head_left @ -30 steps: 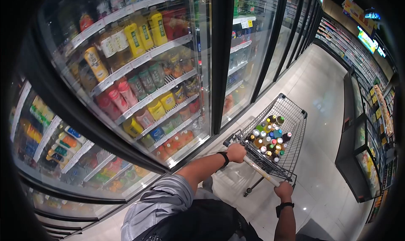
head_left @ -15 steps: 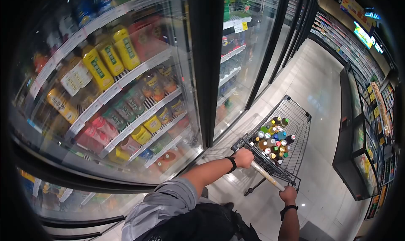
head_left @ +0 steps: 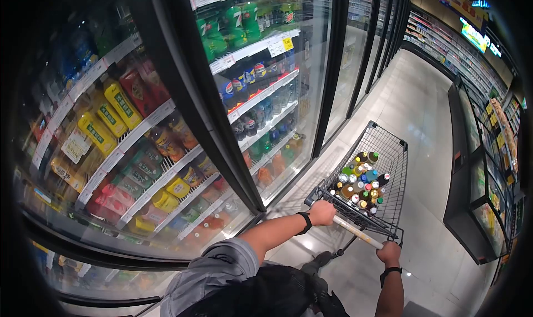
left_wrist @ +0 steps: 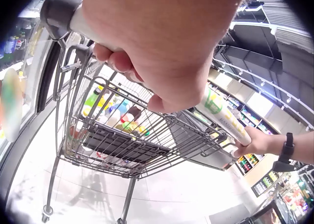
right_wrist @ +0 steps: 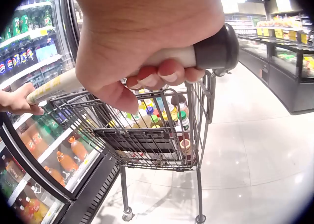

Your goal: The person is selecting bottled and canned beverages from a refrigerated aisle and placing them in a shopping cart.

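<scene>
Both hands grip the pale handle [head_left: 358, 234] of a wire shopping cart [head_left: 395, 170]. My left hand [head_left: 322, 212] curls round the handle's left end; in the left wrist view that hand [left_wrist: 152, 42] fills the top, fingers wrapped under the bar. My right hand [head_left: 388, 253] holds the right end, beside a dark end cap [right_wrist: 218, 48] in the right wrist view, where the same hand [right_wrist: 142, 42] shows curled fingertips. Several bottles with coloured caps [head_left: 363, 178] stand packed together in the cart's near part.
Glass-door coolers with drinks run along the left, a dark door frame [head_left: 205, 106] between them. Low black freezer cases [head_left: 472, 206] stand at the right. A pale tiled floor [head_left: 425, 95] stretches between, towards stocked shelves [head_left: 438, 42] at the far end.
The coolers have shifted left and nearer in view, bringing shelves of green and blue drinks into sight. Both hands keep their grip on the handle. A foot shows farther forward beside the cart.
</scene>
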`<state>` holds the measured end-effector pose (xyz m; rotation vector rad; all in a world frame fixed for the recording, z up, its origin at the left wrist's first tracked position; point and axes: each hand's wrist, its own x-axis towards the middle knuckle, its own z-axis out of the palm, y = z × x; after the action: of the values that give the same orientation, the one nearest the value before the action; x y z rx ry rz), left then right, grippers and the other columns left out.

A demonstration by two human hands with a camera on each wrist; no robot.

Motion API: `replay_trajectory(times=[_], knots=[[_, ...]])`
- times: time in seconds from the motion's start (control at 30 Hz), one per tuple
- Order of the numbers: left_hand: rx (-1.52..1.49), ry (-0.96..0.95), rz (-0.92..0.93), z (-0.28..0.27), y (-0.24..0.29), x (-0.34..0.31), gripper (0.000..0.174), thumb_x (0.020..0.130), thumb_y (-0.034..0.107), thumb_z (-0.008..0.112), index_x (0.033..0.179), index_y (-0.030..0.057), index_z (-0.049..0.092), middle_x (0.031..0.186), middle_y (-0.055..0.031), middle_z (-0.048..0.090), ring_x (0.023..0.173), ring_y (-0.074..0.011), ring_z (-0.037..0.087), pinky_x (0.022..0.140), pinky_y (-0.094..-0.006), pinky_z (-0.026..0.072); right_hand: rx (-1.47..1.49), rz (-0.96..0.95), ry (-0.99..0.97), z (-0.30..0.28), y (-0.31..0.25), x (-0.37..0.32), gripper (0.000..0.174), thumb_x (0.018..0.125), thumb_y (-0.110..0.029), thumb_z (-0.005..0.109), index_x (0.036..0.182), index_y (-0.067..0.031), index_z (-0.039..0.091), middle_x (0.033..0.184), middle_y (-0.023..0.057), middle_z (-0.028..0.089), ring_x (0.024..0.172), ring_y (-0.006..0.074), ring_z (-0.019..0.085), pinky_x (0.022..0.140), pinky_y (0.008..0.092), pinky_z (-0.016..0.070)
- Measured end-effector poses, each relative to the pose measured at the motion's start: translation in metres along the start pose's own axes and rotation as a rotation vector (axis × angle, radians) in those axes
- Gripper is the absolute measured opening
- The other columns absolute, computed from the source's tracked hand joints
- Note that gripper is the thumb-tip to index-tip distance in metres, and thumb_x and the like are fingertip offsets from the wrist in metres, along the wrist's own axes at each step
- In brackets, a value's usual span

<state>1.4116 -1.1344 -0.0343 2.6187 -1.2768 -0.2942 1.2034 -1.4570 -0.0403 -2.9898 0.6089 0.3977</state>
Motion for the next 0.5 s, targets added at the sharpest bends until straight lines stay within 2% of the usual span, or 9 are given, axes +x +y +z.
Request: replay_trajectory(times=[0.27, 0.4, 0.5], knots=[[0.027, 0.019, -0.089, -0.007, 0.023, 0.117, 0.019, 0.066, 0.026, 0.070, 0.071, 0.0079, 0.076, 0.073, -0.0153, 0.072, 0.073, -0.0334, 0.072, 0.069, -0.0451, 0.0573, -0.009, -0.050, -0.006, -0.030, 0.077, 0.110, 0.025, 0.072, -0.028, 0.068, 0.091, -0.0178, 0.080, 0.087, 0.0094, 0.075, 0.085, 0.0314, 0.072, 0.078, 0.0424, 0.0581], [0.059, 0.030, -0.157, -0.007, 0.021, 0.170, 0.019, 0.065, 0.027, 0.070, 0.072, 0.0100, 0.077, 0.073, -0.0141, 0.072, 0.074, -0.0333, 0.072, 0.069, -0.0448, 0.0572, 0.011, -0.053, -0.054, -0.056, 0.090, 0.153, 0.025, 0.073, -0.025, 0.065, 0.092, -0.0176, 0.080, 0.089, 0.0102, 0.075, 0.086, 0.0317, 0.073, 0.078, 0.0412, 0.0584], [0.080, 0.033, -0.141, -0.008, 0.013, 0.206, 0.019, 0.065, 0.027, 0.070, 0.072, 0.0108, 0.076, 0.072, -0.0136, 0.071, 0.073, -0.0332, 0.072, 0.068, -0.0449, 0.0569, 0.034, -0.069, -0.046, -0.060, 0.103, 0.188, 0.024, 0.073, -0.024, 0.065, 0.091, -0.0173, 0.079, 0.088, 0.0103, 0.075, 0.085, 0.0325, 0.073, 0.078, 0.0420, 0.0585]])
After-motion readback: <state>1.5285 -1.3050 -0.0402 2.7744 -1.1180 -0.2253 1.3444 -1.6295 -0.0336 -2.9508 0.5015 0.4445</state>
